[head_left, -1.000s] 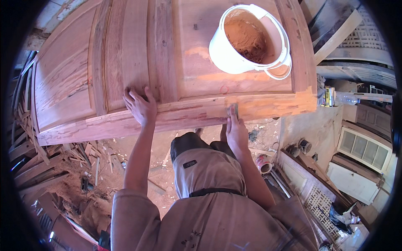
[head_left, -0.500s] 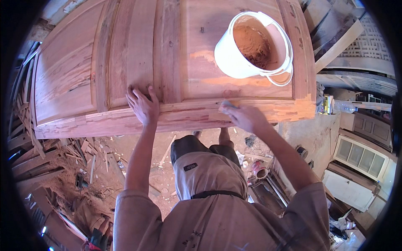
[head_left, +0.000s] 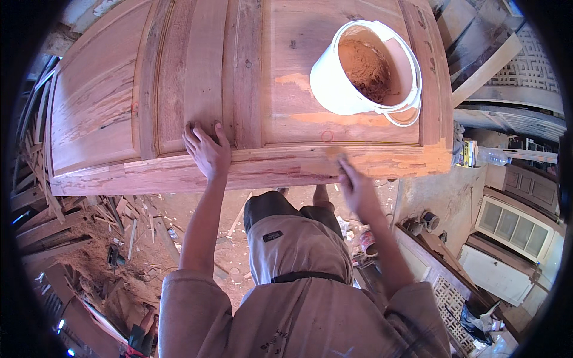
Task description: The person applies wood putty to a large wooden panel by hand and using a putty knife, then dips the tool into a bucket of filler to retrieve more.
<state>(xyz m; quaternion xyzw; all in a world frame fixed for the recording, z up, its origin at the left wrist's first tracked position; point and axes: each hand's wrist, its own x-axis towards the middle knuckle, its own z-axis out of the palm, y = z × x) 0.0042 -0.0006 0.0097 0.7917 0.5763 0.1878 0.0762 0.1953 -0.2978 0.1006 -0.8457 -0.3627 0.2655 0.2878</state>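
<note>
A panelled wooden door (head_left: pixel 206 65) lies flat in front of me, its near edge (head_left: pixel 262 168) facing my body. My left hand (head_left: pixel 207 150) rests on it with fingers spread, beside a vertical rail, holding nothing. Over the near edge, farther right, my right hand (head_left: pixel 360 188) is closed around a small putty knife (head_left: pixel 341 157); motion blurs its blade. Orange-brown filler (head_left: pixel 427 160) is smeared along the right end of that edge, with more streaks on the panel. A white bucket (head_left: pixel 334 83) of orange-brown filler paste (head_left: pixel 365 68) stands on the right panel, its handle hanging toward me.
Wood offcuts and shavings (head_left: pixel 107 262) cover the ground at left. Boards (head_left: pixel 486 68) lean beyond the door's right end. A white-framed window unit (head_left: pixel 514 224) and a small dark can (head_left: pixel 429 221) are at right. My legs stand close against the door.
My right hand has drawn back toward my body and turned, bringing the putty knife slightly right along the edge. My left hand keeps its place on the door.
</note>
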